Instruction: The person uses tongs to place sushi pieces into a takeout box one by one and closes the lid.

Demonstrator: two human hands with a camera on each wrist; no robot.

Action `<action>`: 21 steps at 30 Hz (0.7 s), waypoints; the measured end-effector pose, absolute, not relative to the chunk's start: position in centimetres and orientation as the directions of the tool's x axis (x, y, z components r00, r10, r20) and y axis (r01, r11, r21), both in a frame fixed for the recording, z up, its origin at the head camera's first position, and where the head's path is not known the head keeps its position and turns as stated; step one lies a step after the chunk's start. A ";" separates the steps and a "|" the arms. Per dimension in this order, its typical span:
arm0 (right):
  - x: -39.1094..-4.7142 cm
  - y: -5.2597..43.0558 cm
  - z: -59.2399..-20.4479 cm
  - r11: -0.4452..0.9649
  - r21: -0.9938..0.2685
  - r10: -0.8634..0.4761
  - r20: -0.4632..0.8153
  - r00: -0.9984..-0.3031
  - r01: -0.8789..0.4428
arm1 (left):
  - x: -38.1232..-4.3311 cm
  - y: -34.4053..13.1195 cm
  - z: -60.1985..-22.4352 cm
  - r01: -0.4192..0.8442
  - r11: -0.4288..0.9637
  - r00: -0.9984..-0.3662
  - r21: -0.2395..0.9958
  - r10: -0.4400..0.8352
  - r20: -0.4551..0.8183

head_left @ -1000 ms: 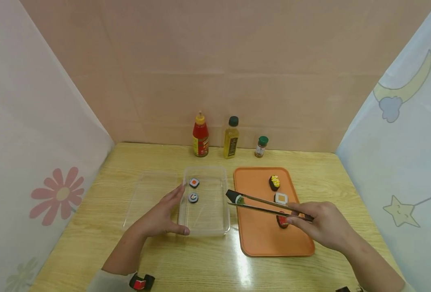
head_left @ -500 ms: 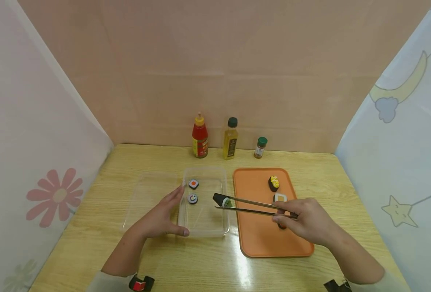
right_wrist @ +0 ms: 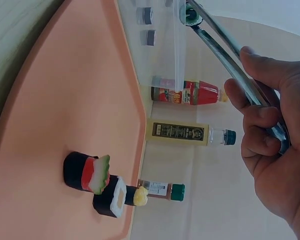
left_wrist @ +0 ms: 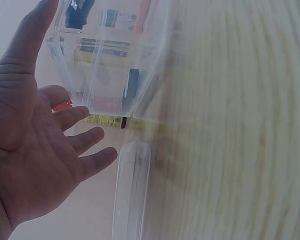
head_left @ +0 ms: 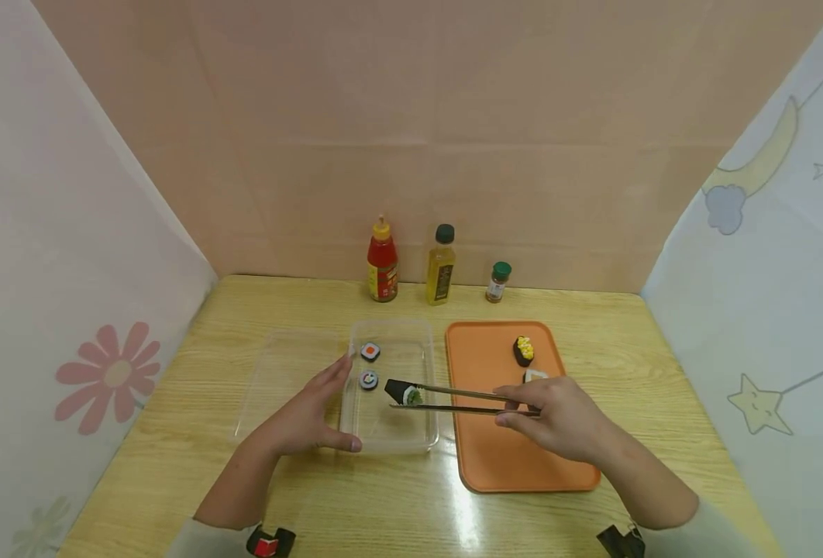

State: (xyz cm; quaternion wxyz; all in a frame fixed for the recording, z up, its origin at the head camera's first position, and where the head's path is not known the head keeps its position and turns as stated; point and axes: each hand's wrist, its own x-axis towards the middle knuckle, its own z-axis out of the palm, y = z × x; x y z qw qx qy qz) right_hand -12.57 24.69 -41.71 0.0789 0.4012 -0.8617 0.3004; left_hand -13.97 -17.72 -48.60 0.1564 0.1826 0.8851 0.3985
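My right hand (head_left: 551, 415) grips metal tongs (head_left: 460, 390), whose tips pinch a black-wrapped sushi hand roll (head_left: 403, 392) with a green and white end. The roll hangs over the clear plastic box (head_left: 397, 442). Inside the box, along its left side, lie two small sushi rolls, one with an orange centre (head_left: 370, 352) and one with a mixed centre (head_left: 368, 379). My left hand (head_left: 314, 411) is spread at the box's left side, fingers and thumb extended, palm toward the box wall in the left wrist view.
An orange tray (head_left: 495, 457) on the right holds a corn-topped sushi (head_left: 524, 351), a white square one (right_wrist: 111, 197) and a red-and-green-topped one (right_wrist: 87, 172). Behind stand a red sauce bottle (head_left: 383, 267), an oil bottle (head_left: 441, 267) and a spice jar (head_left: 498, 282). A clear lid (head_left: 279, 372) lies left.
My right hand has moved left with the tongs, carrying the hand roll from the tray's left edge to over the middle of the box. The left hand stays in place.
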 end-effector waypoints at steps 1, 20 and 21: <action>-12.6 24.6 -41.7 0.494 -0.456 -0.648 0.374 -0.664 -0.740 | -14.0 -17.7 -48.6 0.198 0.614 -0.884 0.764 0.449 -0.132; -13.8 22.5 -42.1 0.490 -0.453 -0.705 0.297 -0.644 -0.745 | -13.9 -17.6 -48.5 0.188 0.609 -0.885 0.771 0.446 -0.136; -13.9 22.4 -42.2 0.491 -0.454 -0.707 0.291 -0.644 -0.743 | -13.9 -17.6 -48.5 0.187 0.612 -0.885 0.768 0.444 -0.138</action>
